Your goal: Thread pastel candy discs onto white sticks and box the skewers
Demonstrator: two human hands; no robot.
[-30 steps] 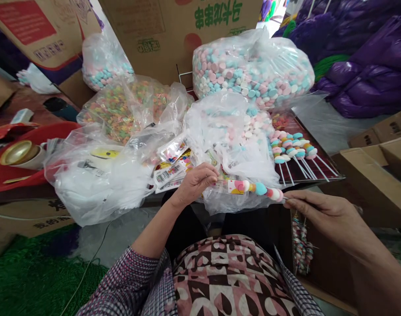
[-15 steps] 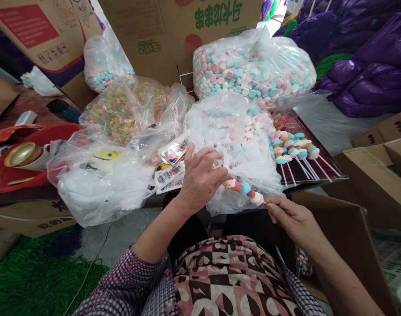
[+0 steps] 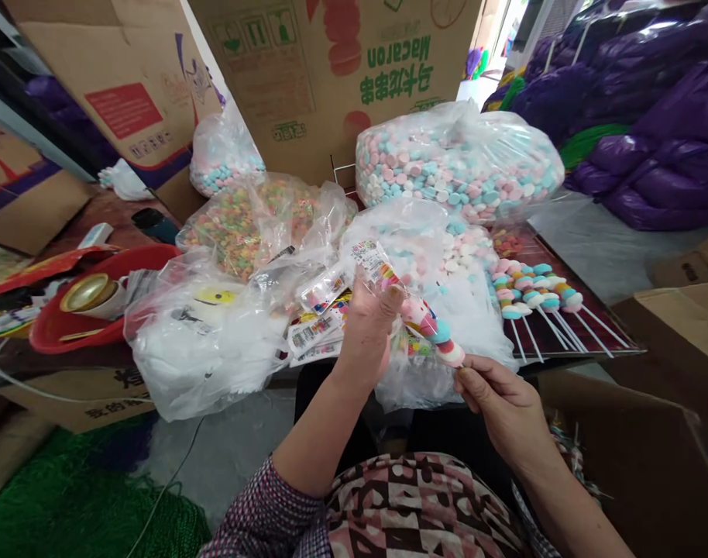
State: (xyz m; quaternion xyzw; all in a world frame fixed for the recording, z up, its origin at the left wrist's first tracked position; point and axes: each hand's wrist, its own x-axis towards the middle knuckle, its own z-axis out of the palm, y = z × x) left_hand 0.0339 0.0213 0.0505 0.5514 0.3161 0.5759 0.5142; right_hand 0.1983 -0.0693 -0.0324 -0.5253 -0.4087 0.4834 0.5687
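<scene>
My left hand is closed around a small printed clear sleeve, which covers the upper part of a candy skewer. The skewer's pink, blue and white pieces slant down to the right. My right hand pinches the skewer's stick at its lower end. Both hands are raised above my lap, in front of an open clear bag with pastel candies. A pile of printed sleeves lies just left of my left hand.
Several finished skewers lie on a dark tray to the right. Big bags of pastel candies and multicoloured candies stand behind. A red basin holds a tape roll at left. Cardboard boxes and purple sacks surround the spot.
Both hands rose and drew together. The sleeve slid further over the skewer, which tipped from nearly level to slanting upward. The view shifted down and right.
</scene>
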